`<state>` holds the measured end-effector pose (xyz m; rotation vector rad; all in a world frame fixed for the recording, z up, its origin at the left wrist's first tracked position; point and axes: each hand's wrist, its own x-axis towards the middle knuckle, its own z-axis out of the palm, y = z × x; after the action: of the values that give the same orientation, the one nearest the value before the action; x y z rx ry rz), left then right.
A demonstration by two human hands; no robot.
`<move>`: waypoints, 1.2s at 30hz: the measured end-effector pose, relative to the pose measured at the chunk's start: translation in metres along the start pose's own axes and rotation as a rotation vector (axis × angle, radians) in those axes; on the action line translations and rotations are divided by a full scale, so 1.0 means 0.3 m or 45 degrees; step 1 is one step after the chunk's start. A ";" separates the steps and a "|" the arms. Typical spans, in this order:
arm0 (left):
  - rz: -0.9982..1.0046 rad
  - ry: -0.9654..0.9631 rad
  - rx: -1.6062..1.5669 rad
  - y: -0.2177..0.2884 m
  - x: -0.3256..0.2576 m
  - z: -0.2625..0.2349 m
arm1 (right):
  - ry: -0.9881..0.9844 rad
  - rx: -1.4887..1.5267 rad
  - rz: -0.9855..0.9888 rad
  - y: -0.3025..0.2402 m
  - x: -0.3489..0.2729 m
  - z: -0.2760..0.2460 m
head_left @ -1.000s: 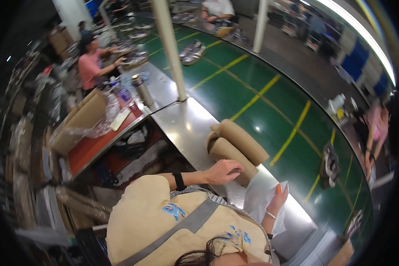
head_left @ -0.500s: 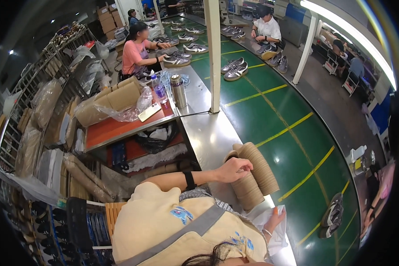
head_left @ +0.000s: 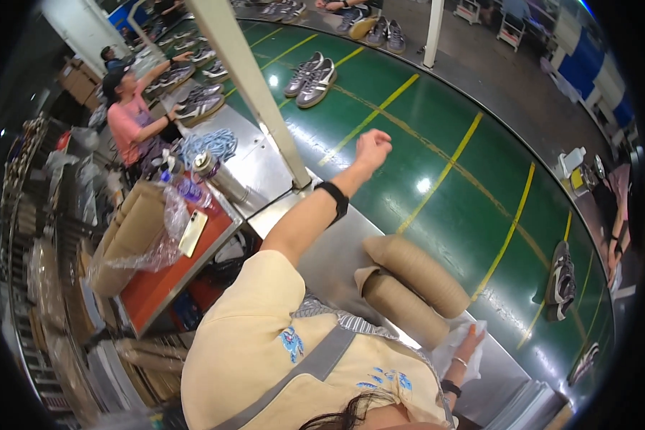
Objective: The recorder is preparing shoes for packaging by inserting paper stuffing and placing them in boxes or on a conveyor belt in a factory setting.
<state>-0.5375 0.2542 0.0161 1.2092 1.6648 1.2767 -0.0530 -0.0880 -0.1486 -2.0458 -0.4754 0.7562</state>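
Note:
My left hand (head_left: 373, 148) reaches out over the green conveyor belt (head_left: 408, 172), its fingers curled in and nothing visible in them. A pair of grey-and-white sneakers (head_left: 312, 80) sits on the belt beyond it. Close to my body, my right hand (head_left: 467, 344) grips a crumpled white sheet (head_left: 448, 352), thin like tissue paper. Between my hands, two long stacks of brown, nested, insole-shaped pieces (head_left: 417, 276) lie side by side along the belt's near edge, touching neither hand. Another dark sneaker pair (head_left: 562, 279) stands on the belt at the right.
A white post (head_left: 254, 93) rises beside the metal ledge (head_left: 322, 265). On the red table (head_left: 150, 287) are a phone (head_left: 193, 233), a plastic bottle (head_left: 186, 188), a thermos (head_left: 218, 175) and a brown roll (head_left: 132, 236). A co-worker in pink (head_left: 132, 118) handles shoes at far left. White sheets (head_left: 527, 401) are stacked nearby.
My left hand has left the brown stacks and stretched forward over the belt. My right hand stays at the white sheet. The whole view has turned, with the near sneakers shifting left and up.

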 end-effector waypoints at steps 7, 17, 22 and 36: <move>-0.328 0.314 0.385 -0.099 0.566 -0.127 | 0.294 -0.296 -0.357 -0.185 -0.010 -0.222; -0.345 0.494 0.782 -0.256 1.152 -0.340 | 0.803 -0.651 -0.252 -0.407 -0.024 -0.325; -0.320 0.512 0.905 -0.329 1.354 -0.353 | 0.598 -0.806 -0.343 -0.709 0.044 -0.117; -0.023 -0.099 1.776 -0.480 1.702 -0.460 | -0.110 -1.358 -0.707 -0.774 0.168 0.594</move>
<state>-0.8611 0.6855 -0.0822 1.8774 2.5205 -0.1727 -0.1459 0.1750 -0.0470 -2.5930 -1.6842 0.2284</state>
